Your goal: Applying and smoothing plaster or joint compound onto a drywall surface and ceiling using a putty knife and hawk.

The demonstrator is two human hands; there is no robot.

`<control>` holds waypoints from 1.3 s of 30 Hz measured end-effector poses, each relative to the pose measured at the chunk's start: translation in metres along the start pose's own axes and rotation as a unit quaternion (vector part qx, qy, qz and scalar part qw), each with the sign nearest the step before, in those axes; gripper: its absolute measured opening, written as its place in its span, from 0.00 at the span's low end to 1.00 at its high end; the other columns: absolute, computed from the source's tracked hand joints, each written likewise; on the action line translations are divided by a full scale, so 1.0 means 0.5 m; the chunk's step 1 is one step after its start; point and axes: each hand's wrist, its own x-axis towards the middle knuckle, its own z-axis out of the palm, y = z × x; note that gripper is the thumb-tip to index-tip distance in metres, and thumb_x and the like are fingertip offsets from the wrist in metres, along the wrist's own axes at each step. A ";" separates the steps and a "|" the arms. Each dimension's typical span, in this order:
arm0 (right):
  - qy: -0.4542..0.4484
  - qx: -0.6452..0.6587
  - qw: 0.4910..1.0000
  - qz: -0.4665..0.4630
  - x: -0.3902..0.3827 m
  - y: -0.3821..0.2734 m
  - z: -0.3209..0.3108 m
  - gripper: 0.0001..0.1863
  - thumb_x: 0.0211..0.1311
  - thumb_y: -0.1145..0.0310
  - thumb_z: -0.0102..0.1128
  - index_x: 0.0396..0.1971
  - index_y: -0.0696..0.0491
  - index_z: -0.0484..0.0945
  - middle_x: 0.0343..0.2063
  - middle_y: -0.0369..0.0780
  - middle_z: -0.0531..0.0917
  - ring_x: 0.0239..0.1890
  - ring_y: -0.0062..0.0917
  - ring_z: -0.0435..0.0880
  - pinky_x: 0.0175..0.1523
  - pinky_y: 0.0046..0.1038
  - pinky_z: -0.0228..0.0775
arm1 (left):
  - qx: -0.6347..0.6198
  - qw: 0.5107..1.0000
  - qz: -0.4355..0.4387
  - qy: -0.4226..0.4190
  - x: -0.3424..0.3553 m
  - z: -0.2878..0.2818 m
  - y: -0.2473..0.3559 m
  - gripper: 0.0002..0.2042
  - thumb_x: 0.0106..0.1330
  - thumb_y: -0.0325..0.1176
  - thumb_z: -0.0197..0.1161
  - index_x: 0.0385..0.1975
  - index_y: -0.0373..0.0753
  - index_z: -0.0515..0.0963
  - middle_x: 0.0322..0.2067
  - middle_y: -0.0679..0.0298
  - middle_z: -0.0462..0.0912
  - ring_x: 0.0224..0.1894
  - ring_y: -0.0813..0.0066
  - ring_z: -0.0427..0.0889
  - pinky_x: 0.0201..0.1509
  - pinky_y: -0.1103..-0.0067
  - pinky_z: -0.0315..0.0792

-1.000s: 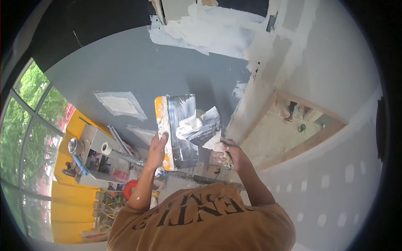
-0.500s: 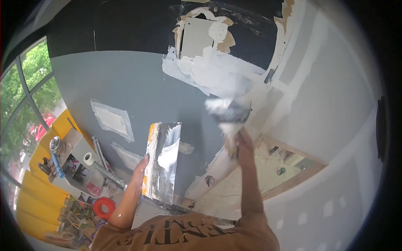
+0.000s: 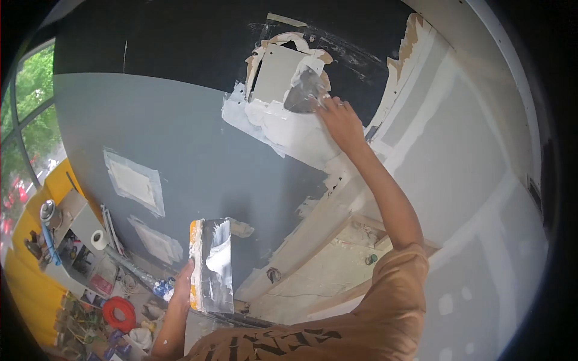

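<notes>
Two-handed filling work at a painted wall, seen from the head. The right hand (image 3: 343, 123) is raised to the upper wall, and its fingers are closed about the handle end of a putty knife (image 3: 301, 96), most of that handle being covered by the grip. The metal blade of the knife is laid over the lower right part of a pale board patch (image 3: 274, 71), which is set in the black upper section (image 3: 150, 45) of the wall and is bordered by torn, brown-edged paper. Below the patch, a band of white filler (image 3: 301, 135) is spread across the border between the black and the grey section (image 3: 186, 126).

The left hand (image 3: 182, 286) is held low, near the body. A broad blade (image 3: 205, 271) with an orange back edge is gripped along that edge; the fingers behind it are hidden. A heap of white compound (image 3: 219, 249) is carried on its upper face.

To the left of the broad blade, two whitish rectangles (image 3: 133, 182) are seen on the grey section. At lower left, a white roll (image 3: 98, 239), a red coil (image 3: 119, 314) and a yellow sheet (image 3: 27, 289) are shown; at right, a wood-framed opening (image 3: 355, 293) is partly covered by the brown sleeve (image 3: 400, 268).
</notes>
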 end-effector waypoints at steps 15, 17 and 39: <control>0.095 0.317 0.879 0.343 0.010 -0.059 -0.056 0.37 0.55 0.87 0.51 0.69 0.57 0.66 0.64 0.65 0.62 0.65 0.60 0.66 0.68 0.46 0.64 | -0.053 0.998 0.034 0.003 -0.011 -0.108 0.000 0.26 0.77 0.51 0.53 0.62 0.36 0.71 0.51 0.58 0.81 0.49 0.67 0.83 0.53 0.69 0.79; 0.136 0.257 0.905 0.311 0.077 -0.042 -0.039 0.33 0.57 0.85 0.53 0.67 0.64 0.65 0.61 0.72 0.60 0.62 0.65 0.68 0.67 0.48 0.64 | -0.048 0.998 0.030 0.001 0.004 -0.107 -0.002 0.26 0.77 0.51 0.53 0.62 0.36 0.72 0.50 0.59 0.81 0.48 0.67 0.82 0.52 0.70 0.78; 0.125 0.279 0.852 0.424 0.201 -0.093 0.084 0.35 0.52 0.80 0.58 0.64 0.70 0.65 0.62 0.69 0.62 0.58 0.63 0.73 0.63 0.49 0.68 | -0.052 0.987 -0.008 0.150 0.065 -0.133 -0.029 0.26 0.78 0.55 0.48 0.61 0.39 0.71 0.43 0.63 0.81 0.42 0.70 0.82 0.47 0.70 0.78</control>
